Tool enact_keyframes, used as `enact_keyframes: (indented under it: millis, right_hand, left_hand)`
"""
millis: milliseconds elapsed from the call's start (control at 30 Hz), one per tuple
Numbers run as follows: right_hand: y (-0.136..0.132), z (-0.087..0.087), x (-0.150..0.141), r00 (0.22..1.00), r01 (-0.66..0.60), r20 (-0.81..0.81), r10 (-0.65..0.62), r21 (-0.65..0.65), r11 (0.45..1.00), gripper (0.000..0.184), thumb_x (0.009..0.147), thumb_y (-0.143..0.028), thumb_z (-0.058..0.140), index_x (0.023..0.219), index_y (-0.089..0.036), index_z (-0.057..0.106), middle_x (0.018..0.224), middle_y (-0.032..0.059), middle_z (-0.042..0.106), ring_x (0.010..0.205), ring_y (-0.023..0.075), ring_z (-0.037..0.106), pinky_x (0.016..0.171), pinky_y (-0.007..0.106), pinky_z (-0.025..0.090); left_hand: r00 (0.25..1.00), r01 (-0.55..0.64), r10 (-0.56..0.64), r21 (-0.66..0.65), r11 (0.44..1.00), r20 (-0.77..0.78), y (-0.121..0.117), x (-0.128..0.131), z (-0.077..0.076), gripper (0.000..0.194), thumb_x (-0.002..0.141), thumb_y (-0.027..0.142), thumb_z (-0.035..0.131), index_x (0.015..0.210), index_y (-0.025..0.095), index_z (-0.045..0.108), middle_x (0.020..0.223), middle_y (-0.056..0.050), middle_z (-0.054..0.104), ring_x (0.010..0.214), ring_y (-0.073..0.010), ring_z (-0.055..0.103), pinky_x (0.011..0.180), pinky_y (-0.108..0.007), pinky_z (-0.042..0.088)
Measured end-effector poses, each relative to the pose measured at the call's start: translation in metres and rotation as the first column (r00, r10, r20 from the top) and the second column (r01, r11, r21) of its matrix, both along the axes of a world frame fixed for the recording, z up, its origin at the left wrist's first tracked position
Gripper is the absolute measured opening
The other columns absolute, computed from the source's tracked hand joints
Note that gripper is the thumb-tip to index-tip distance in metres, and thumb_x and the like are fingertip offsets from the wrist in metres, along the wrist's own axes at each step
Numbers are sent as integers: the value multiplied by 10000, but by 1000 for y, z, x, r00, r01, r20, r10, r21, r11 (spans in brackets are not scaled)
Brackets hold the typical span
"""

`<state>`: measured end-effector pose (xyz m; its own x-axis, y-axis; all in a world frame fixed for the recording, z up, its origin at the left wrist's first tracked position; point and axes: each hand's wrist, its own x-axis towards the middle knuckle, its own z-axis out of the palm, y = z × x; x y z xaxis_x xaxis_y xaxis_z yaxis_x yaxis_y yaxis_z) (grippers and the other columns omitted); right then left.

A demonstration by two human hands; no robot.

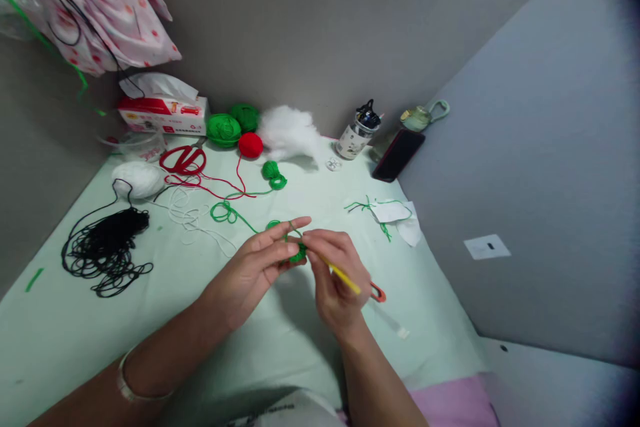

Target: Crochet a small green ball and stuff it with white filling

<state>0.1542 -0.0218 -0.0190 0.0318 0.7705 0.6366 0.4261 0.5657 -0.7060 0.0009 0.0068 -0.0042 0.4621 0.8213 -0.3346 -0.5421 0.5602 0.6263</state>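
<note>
Over the middle of the table, my left hand (267, 257) pinches a small green crochet piece (299, 254) between thumb and fingers. Its index finger is stretched out, with green yarn (245, 220) running over it from loose loops on the table. My right hand (341, 273) is closed around a yellow crochet hook (345, 277), held like a pen. The hook's tip meets the green piece, partly hidden by the fingers. Just beyond the right wrist lies an orange loop-ended object (379, 292), mostly covered by the hand.
Tangled black cord (110, 247), a white yarn ball (139, 179) and red scissors (184, 161) lie left. Behind are a tissue box (165, 117), green yarn balls (224, 130), a red ball (251, 145) and white stuffing (290, 133). A jar (354, 139) and phone (399, 155) stand right.
</note>
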Motion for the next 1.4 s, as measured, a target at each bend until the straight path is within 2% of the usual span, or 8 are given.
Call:
enact_keyframes:
  millis: [133,267,533,767,867,1000,1200,1400]
  right_hand:
    - [5,7,1,880,-91,-475,12,-144,985,197,978,-187,603,999,-272,780,880,28,735,694,144,646,628,301,537]
    - [7,7,-3,782,-257,-619,70,-218,941,156,976,-254,631,969,-260,787,878,21,711,711,126,635,641,275,525]
    - [7,0,-6,849,-223,-525,57,-258,940,175,984,-224,609,1009,-275,774,931,36,734,720,137,611,645,292,514]
    - [-3,-2,-4,989,31,143,-43,84,996,427,912,-36,607,1235,-288,725,1162,100,713,1000,217,674,804,377,582]
    - [1,2,0,988,28,-151,-33,-39,999,315,951,-91,593,1129,-295,755,1003,57,737,857,184,683,715,341,571]
    - [7,8,1,797,-160,-604,-12,-231,960,195,993,-230,588,959,-270,776,857,17,712,652,121,617,594,276,509]
    - [7,3,-4,813,-248,-583,16,-320,914,127,954,-280,670,960,-265,795,919,26,734,770,134,630,694,283,497]
    - [11,6,-1,690,-352,-723,-25,-365,862,130,930,-339,694,903,-246,782,846,15,721,706,122,627,646,262,487]
  left_hand:
    - [999,-31,30,18,999,29,6,-6,2,360,817,199,774,1176,161,768,965,-38,693,873,-133,588,892,-270,472]
    - [999,-9,13,100,995,-40,3,-6,4,362,858,239,761,1220,226,744,921,-12,704,912,-145,604,921,-277,441]
    - [991,-16,44,215,976,-123,-4,1,-3,487,863,223,775,1328,304,653,973,14,706,989,-148,625,961,-285,436]
    - [997,-18,24,88,996,-72,-4,3,-2,462,868,223,756,1321,268,680,924,2,678,863,-114,576,830,-230,454]
    - [1000,11,-11,-19,1000,6,0,0,-1,396,839,214,769,1234,210,743,921,-5,663,760,-86,538,780,-222,459]
    - [1000,-10,11,27,1000,-24,2,-3,0,335,839,222,766,1174,221,774,893,3,663,794,-93,559,814,-222,449]
    - [990,21,0,153,988,-138,-2,-1,0,380,839,224,773,1213,284,739,941,-3,717,947,-147,606,857,-257,432]
    - [990,39,-14,174,984,-143,-2,0,-2,392,840,249,790,1225,270,718,995,-15,728,997,-171,640,957,-305,427]
